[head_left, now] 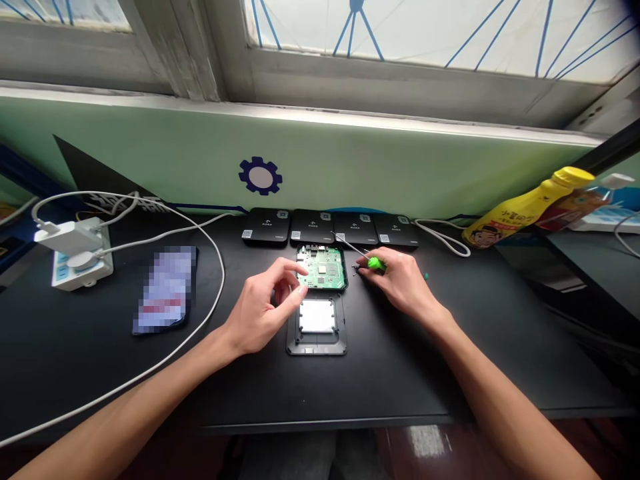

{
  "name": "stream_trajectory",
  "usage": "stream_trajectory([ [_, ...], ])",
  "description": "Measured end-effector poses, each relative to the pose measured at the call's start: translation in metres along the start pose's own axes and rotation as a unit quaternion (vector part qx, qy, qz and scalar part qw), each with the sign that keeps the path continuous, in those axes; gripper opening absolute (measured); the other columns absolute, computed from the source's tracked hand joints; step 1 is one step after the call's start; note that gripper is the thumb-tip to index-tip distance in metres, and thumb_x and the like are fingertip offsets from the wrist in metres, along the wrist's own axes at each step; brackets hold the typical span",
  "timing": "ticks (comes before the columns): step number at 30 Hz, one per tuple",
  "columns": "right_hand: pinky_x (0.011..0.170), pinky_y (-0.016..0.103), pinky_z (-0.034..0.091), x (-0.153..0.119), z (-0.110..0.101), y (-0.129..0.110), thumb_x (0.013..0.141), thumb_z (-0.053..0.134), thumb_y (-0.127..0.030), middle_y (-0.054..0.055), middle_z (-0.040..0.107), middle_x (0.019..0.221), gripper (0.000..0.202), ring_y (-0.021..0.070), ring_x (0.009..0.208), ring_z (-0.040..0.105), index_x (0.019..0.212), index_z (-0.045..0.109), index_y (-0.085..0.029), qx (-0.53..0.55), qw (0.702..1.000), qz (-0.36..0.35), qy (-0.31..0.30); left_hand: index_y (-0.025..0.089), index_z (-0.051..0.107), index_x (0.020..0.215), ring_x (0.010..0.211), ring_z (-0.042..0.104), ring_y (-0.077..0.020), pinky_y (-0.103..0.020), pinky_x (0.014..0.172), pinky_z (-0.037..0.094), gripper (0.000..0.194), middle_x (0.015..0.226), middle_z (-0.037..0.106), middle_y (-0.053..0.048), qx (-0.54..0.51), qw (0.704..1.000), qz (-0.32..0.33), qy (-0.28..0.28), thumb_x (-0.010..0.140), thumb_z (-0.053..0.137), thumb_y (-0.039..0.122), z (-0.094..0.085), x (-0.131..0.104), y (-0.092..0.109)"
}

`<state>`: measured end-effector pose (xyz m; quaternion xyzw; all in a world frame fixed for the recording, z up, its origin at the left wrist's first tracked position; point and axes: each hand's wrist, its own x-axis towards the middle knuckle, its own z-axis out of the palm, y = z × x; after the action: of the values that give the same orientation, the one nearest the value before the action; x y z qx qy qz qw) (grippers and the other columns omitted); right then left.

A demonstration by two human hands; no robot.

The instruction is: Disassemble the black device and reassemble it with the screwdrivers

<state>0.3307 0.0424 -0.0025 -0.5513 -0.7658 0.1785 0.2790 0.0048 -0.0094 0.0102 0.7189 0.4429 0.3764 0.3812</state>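
Note:
My right hand (400, 277) grips a screwdriver with a green handle (376, 264), its thin shaft slanting up and left. Thumb and fingertips of that hand are down at a few small screws (355, 268) on the desk. To their left sits an opened black box with a green circuit board (323, 268) facing up. My left hand (267, 303) is at the box's left edge, thumb and index finger apart, nothing visible between them. In front of the box lies a black cover (316, 349) with a pale square plate (317, 316) on it.
Several closed black boxes (265, 227) stand in a row along the back panel. A phone (167, 290) and a power strip with plugs (83, 257) are on the left, a white cable (223, 267) running between them and my hand. Two bottles, one yellow (525, 210), lean at the right.

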Motion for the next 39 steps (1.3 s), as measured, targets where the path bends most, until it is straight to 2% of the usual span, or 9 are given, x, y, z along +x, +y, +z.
stream_trajectory([
  [4,0.085,0.036,0.055,0.002,-0.005,0.001,0.098,0.079,-0.031,0.003,0.085,0.108,0.011,0.025,0.097,0.078,0.106,0.085,-0.027,0.023,0.999,0.015,0.024,0.026,0.07,0.13,0.086,0.06,-0.0192,-0.033,0.074,0.049,0.032,0.104,0.068,-0.003,0.1,0.992,0.028,-0.075,0.102,0.077,0.039,0.001,-0.003,0.008],
  [7,0.08,0.035,0.052,0.003,-0.009,0.0,0.098,0.079,-0.036,0.003,0.085,0.103,0.014,0.0235,0.09,0.075,0.105,0.086,-0.026,0.036,0.997,0.035,0.058,0.027,0.071,0.133,0.098,0.064,-0.024,-0.037,0.083,0.055,0.046,0.113,0.064,-0.006,0.157,0.982,0.044,-0.099,0.092,0.086,0.043,0.004,-0.005,0.011],
  [9,0.075,0.035,0.05,0.004,-0.01,-0.001,0.099,0.079,-0.04,0.003,0.083,0.096,0.017,0.022,0.082,0.072,0.103,0.086,-0.025,0.044,0.994,0.05,0.081,0.027,0.073,0.133,0.1,0.064,-0.026,-0.041,0.087,0.057,0.052,0.115,0.062,-0.007,0.178,0.978,0.052,-0.096,0.087,0.09,0.043,0.007,-0.007,0.01],
  [14,0.065,0.034,0.046,0.002,-0.01,-0.004,0.1,0.077,-0.05,0.003,0.078,0.082,0.028,0.0189,0.068,0.064,0.104,0.086,-0.023,0.074,0.988,0.083,0.109,0.025,0.074,0.133,0.099,0.065,-0.028,-0.044,0.085,0.058,0.059,0.115,0.059,-0.008,0.193,0.976,0.041,-0.094,0.082,0.092,0.048,0.011,-0.009,0.002],
  [23,0.065,0.033,0.047,-0.001,-0.01,-0.013,0.1,0.078,-0.048,0.004,0.077,0.085,0.026,0.0188,0.07,0.065,0.103,0.085,-0.023,0.104,0.985,0.082,0.115,0.023,0.078,0.126,0.099,0.063,-0.027,-0.044,0.085,0.058,0.047,0.113,0.06,-0.007,0.173,0.98,0.037,-0.092,0.084,0.091,0.041,0.012,-0.008,0.0],
  [26,0.067,0.033,0.048,-0.002,-0.008,-0.017,0.1,0.079,-0.045,0.003,0.077,0.087,0.023,0.0189,0.073,0.065,0.104,0.085,-0.024,0.107,0.985,0.073,0.112,0.023,0.078,0.128,0.098,0.063,-0.0271,-0.045,0.086,0.057,0.049,0.112,0.061,-0.008,0.175,0.98,0.037,-0.091,0.083,0.09,0.04,0.012,-0.008,-0.002],
  [29,0.069,0.034,0.048,-0.003,-0.007,-0.019,0.1,0.079,-0.044,0.003,0.077,0.087,0.021,0.0191,0.074,0.066,0.103,0.085,-0.024,0.101,0.986,0.067,0.111,0.022,0.08,0.13,0.096,0.062,-0.027,-0.046,0.087,0.054,0.053,0.11,0.062,-0.008,0.192,0.976,0.051,-0.086,0.082,0.092,0.041,0.013,-0.008,-0.004],
  [34,0.07,0.034,0.048,-0.004,-0.005,-0.023,0.101,0.078,-0.043,0.004,0.078,0.09,0.021,0.0197,0.075,0.065,0.103,0.085,-0.024,0.092,0.989,0.056,0.103,0.023,0.082,0.123,0.094,0.061,-0.0266,-0.045,0.086,0.05,0.048,0.107,0.063,-0.007,0.201,0.973,0.086,-0.079,0.082,0.093,0.044,0.013,-0.006,-0.006],
  [39,0.066,0.034,0.044,-0.004,-0.004,-0.028,0.1,0.078,-0.044,0.003,0.076,0.086,0.021,0.0183,0.07,0.06,0.103,0.085,-0.024,0.108,0.989,0.059,0.083,0.023,0.081,0.121,0.092,0.06,-0.0255,-0.043,0.086,0.05,0.046,0.105,0.064,-0.006,0.186,0.976,0.085,-0.077,0.08,0.094,0.042,0.014,-0.004,-0.008],
])
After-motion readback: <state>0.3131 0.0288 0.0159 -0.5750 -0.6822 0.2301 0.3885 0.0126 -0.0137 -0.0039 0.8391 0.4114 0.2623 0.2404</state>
